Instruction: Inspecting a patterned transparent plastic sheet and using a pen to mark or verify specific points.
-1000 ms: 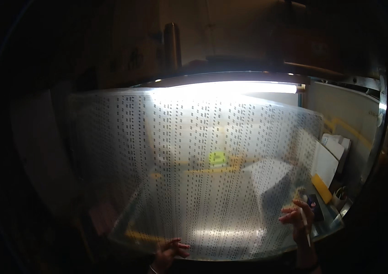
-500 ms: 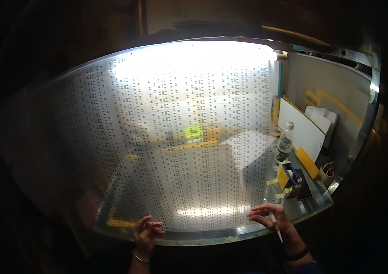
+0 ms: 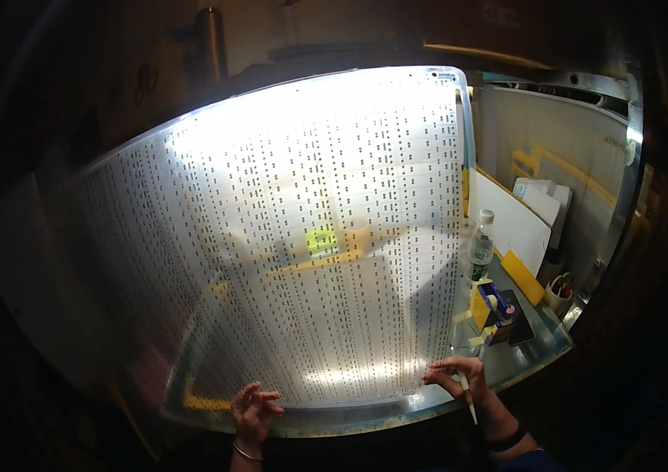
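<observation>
A large translucent sheet [image 3: 334, 307] printed with rows of small dark marks spreads over the lit glass table [image 3: 535, 358]. At the sheet's lower left edge is my left hand [image 3: 252, 411], its fingers bent and apart, with nothing visible in them. Whether its fingertips touch the sheet, I cannot tell. My right hand [image 3: 468, 377] is by the sheet's lower right corner, thumb and forefinger reaching toward it. A slim white pen-like tool [image 3: 468, 398] with a pointed tip is tucked in that hand, pointing down.
Right of the sheet stand a clear bottle [image 3: 482, 248], a blue and yellow tape dispenser [image 3: 494, 311], a dark phone-like slab [image 3: 521, 318] and a cup of pens [image 3: 559, 297]. White boards [image 3: 513, 224] lean behind them. Bright light glows through the sheet's top.
The sheet has shifted, its upper right corner now showing in front of the light and its marks looking sharper. Both hands sit slightly lower in view; the right one still holds the tool.
</observation>
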### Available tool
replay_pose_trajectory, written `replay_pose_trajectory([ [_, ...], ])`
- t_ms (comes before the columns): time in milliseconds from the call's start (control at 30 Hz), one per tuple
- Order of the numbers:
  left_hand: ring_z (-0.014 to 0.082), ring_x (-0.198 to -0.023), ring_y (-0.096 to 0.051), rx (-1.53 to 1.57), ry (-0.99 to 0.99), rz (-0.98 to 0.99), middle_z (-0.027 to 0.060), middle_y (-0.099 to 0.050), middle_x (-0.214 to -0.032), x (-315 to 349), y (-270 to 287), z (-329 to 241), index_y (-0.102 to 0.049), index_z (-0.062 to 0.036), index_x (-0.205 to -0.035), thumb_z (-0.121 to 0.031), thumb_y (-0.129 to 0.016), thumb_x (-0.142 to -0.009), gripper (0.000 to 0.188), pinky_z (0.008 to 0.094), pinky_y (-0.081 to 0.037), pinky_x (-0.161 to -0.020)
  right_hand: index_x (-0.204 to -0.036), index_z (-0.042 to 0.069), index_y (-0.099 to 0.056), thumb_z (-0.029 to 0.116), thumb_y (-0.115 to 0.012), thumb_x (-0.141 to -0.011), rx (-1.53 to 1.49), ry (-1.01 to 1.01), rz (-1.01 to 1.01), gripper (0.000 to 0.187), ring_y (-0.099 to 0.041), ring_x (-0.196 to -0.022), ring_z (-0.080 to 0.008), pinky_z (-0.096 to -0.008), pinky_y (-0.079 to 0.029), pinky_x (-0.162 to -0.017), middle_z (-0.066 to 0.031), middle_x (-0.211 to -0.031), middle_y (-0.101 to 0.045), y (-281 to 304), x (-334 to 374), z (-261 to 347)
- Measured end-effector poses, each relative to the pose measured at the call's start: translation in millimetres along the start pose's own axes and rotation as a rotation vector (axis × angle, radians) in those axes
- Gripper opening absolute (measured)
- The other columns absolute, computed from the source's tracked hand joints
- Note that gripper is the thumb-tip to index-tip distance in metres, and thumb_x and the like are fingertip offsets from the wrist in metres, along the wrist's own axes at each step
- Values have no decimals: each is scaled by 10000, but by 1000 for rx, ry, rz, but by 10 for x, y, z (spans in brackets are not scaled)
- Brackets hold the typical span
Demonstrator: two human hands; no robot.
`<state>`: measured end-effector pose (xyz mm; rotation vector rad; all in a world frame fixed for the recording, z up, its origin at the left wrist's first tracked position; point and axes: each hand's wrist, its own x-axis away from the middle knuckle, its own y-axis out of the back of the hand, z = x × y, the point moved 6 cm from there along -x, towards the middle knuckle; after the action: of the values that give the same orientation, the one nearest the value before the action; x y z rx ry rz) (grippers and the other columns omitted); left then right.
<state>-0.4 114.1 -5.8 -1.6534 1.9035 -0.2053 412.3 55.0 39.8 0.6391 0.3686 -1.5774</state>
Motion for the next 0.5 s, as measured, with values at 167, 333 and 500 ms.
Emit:
replay_pose_trajectory([
  [167,293,-698,-725,-13,-23,14,234,-710,-966,-4,46,40,-664,-104,-1189,-169,-577,-980,235,365,-611,-586,-961,-66,-690,-37,-739,-822,-30,29,-7,151,-732,-781,-186,-264,-586,-699,-151,-855,-734,-25,-1,-19],
  [333,221,-662,-717,-59,8,-44,183,-726,-963,-18,231,130,-665,-134,-1205,-154,-559,-991,240,322,-593,-556,-983,-63,-688,-34,-747,-817,-19,44,-9,179,-732,-798,-181,-267,-586,-705,-148,-855,-736,-13,36,-145],
  [500,182,-734,-683,21,41,32,175,-718,-1014,28,52,66,-604,-51,-1268,-28,-501,-992,295,311,-574,-670,-1013,-53,-679,-31,-765,-797,23,88,1,233,-731,-794,-178,-269,-583,-710,-149,-857,-737,-20,40,-108],
])
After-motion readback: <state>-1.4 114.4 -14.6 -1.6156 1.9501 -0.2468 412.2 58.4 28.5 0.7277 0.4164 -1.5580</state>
